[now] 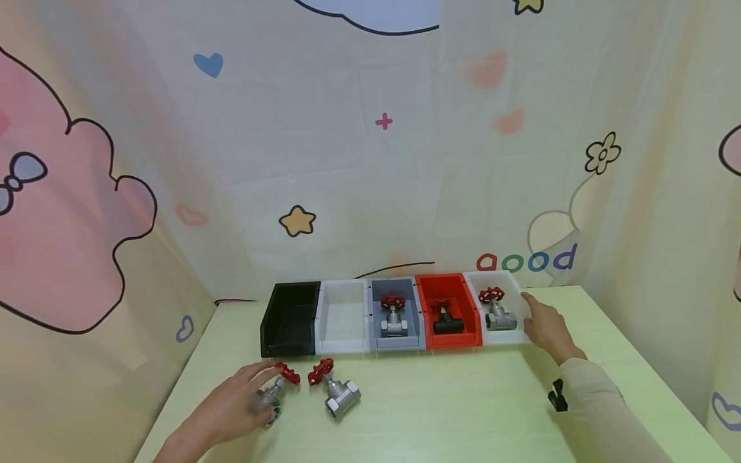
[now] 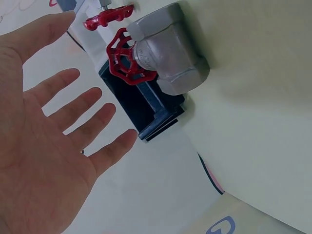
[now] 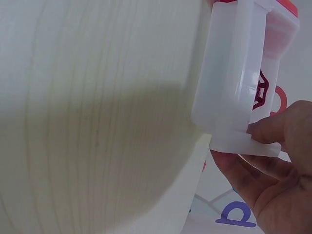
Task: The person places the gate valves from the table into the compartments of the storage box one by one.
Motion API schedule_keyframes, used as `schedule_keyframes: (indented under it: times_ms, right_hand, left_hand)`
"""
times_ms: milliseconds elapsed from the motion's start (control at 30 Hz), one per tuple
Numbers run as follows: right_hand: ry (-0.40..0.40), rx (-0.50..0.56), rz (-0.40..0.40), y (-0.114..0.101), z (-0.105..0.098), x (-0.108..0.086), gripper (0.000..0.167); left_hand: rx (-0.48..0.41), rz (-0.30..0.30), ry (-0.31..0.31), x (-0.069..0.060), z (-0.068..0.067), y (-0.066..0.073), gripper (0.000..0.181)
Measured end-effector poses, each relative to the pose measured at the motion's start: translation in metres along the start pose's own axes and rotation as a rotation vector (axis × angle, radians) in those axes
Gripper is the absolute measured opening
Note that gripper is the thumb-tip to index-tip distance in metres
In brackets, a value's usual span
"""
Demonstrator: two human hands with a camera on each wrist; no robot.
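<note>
My left hand (image 1: 234, 404) is spread beside a silver gate valve (image 1: 268, 397) with a red handwheel, at the table's left. In the left wrist view the fingers (image 2: 92, 102) are apart and extended, with that valve (image 2: 168, 53) beyond them; the head view cannot settle whether they touch it. A second silver valve (image 1: 341, 393) with a red wheel lies tilted just to the right. My right hand (image 1: 548, 326) pinches the right side wall of the end white bin (image 1: 512, 286), thumb inside and fingers outside. That bin holds a silver valve (image 1: 500, 318) with a red wheel.
Left of the held bin stand a red bin (image 1: 442, 283) with a black valve (image 1: 448, 321), a grey bin (image 1: 399, 286) with a silver valve (image 1: 395, 321), a white bin (image 1: 344, 321) and a black bin (image 1: 289, 321). A printed curtain (image 1: 347, 161) hangs behind the table (image 1: 451, 405).
</note>
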State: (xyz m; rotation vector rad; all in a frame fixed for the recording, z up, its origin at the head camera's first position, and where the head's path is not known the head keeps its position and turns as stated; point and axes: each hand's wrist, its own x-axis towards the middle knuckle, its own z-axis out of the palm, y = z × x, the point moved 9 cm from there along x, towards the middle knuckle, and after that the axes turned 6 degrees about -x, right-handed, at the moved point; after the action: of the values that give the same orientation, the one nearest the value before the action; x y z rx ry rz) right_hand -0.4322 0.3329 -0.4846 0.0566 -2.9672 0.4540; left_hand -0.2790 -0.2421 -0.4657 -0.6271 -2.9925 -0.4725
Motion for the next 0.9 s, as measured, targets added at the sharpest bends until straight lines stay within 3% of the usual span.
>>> schedule_keyframes:
  times_ms: [167,233,333,533,733,900]
  right_hand:
    - [-0.009,0.002,0.013,0.001,0.0,0.001,0.057]
    - [-0.006,-0.003,0.01,0.0,-0.001,0.001,0.057]
    - [0.0,-0.007,0.002,0.0,-0.001,0.001,0.058]
    - [0.011,-0.007,-0.011,0.0,-0.002,0.0,0.057]
    - [0.008,-0.001,-0.005,0.001,0.0,0.0,0.057]
    - [0.008,0.006,-0.005,0.002,0.001,0.0,0.057]
  left_hand:
    - [-0.032,-0.094,-0.079,-0.002,0.01,-0.006,0.075]
    - [-0.039,-0.103,-0.092,-0.004,0.012,-0.006,0.077]
    - [-0.05,-0.089,-0.103,-0.006,0.014,-0.006,0.076]
    - [-0.07,-0.123,-0.179,-0.006,0.028,-0.009,0.07]
    - [-0.031,-0.057,-0.158,-0.007,0.031,-0.006,0.067]
    - [-0.027,-0.07,-0.157,-0.008,0.035,-0.008,0.064]
